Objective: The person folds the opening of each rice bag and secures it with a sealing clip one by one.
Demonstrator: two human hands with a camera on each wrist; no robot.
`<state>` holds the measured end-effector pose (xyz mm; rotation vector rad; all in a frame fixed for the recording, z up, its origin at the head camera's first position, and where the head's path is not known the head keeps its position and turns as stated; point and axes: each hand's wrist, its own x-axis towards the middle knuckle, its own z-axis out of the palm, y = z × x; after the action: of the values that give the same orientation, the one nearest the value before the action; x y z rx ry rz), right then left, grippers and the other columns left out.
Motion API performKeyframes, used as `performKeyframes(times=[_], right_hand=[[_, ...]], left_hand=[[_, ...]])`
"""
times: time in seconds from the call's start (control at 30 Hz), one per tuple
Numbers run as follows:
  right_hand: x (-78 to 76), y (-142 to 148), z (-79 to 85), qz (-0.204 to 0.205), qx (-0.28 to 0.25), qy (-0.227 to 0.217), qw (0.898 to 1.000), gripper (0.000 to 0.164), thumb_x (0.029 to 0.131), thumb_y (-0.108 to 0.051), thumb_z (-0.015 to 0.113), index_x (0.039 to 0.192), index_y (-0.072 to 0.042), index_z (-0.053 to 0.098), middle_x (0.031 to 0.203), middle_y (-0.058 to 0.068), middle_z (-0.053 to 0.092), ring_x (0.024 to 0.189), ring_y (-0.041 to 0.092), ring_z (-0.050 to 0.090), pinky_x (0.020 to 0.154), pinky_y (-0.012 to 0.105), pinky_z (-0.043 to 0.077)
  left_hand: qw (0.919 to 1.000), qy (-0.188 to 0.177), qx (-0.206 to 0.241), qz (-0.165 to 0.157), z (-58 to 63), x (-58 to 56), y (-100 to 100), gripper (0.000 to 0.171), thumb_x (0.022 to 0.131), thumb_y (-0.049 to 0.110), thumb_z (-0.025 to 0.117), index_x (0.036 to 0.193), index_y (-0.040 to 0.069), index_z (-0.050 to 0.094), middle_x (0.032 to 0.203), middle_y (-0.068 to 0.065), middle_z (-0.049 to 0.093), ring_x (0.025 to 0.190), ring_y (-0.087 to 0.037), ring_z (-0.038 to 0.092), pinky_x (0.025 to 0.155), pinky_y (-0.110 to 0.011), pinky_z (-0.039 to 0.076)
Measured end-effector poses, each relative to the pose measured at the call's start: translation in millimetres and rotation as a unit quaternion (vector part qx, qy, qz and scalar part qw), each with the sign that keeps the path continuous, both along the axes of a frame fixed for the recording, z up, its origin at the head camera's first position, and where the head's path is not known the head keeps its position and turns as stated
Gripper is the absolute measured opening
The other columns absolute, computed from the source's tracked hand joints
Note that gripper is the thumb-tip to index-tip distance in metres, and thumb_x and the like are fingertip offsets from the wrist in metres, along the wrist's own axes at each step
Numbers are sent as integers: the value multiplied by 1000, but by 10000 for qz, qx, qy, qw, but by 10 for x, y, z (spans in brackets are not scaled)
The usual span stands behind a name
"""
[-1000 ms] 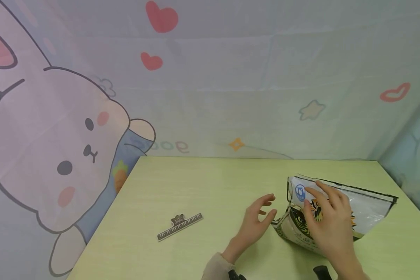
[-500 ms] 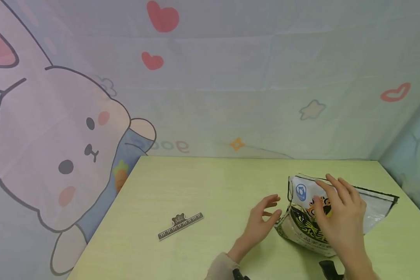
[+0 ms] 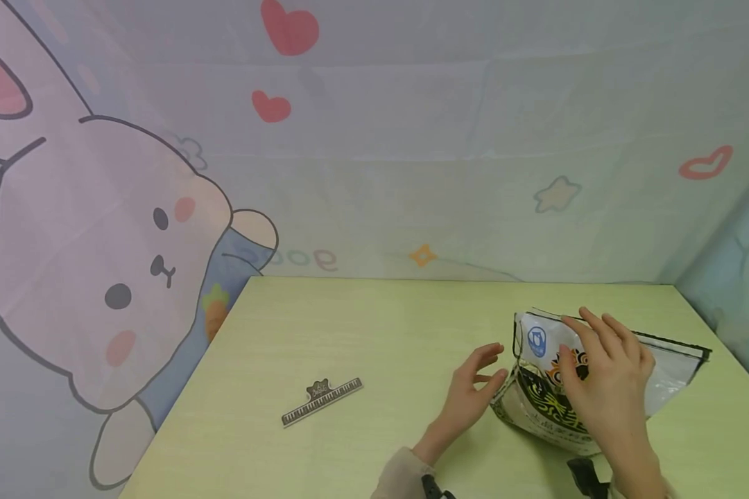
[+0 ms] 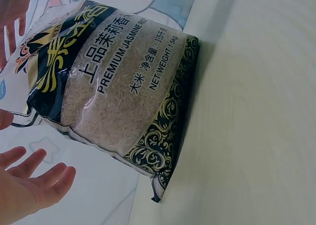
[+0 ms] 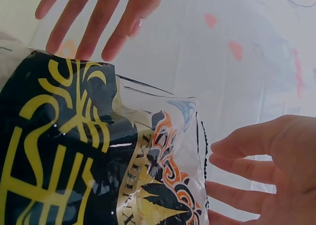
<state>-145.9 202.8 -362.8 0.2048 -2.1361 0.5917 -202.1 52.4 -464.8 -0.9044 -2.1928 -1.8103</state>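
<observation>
**Rabbit-printed backdrop [image 3: 399, 138] hung behind a pale yellow-green table [image 3: 374, 333]**

The cloth is dominated at the left by a large rabbit [image 3: 56, 229], with a carrot [image 3: 215, 315] printed beside it. Two solid red hearts [image 3: 290, 29] are set high up; an outlined heart [image 3: 702, 173] is placed far right, beyond a pale star [image 3: 557, 195]. Mirrored lettering [image 3: 326, 259] and an orange sparkle [image 3: 415, 256] are seen just above the table's far edge. A piano-key-patterned clip [image 3: 322, 402] is laid aslant on the table's left half.
</observation>
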Motion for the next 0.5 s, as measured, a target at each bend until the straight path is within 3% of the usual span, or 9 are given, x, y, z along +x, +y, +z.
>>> performKeyframes(times=[0.23, 0.5], right_hand=[[-50, 14, 8, 116, 118, -42, 9999, 35, 71, 3, 60, 106, -2, 60, 115, 25, 55, 113, 44, 37, 89, 62, 15], [-103, 18, -19, 128, 77, -27, 9999, 37, 71, 4, 59, 107, -2, 60, 113, 24, 56, 111, 45, 38, 93, 63, 11]], left_hand=[[9998, -203, -32, -80, 75, 9, 68, 40, 92, 18, 49, 130, 8, 40, 130, -12, 49, 117, -26, 50, 82, -21, 47], [9981, -564, -163, -173, 357, 163, 54, 40, 92, 13, 48, 129, 0, 39, 130, -19, 47, 115, -34, 49, 82, -23, 46]])
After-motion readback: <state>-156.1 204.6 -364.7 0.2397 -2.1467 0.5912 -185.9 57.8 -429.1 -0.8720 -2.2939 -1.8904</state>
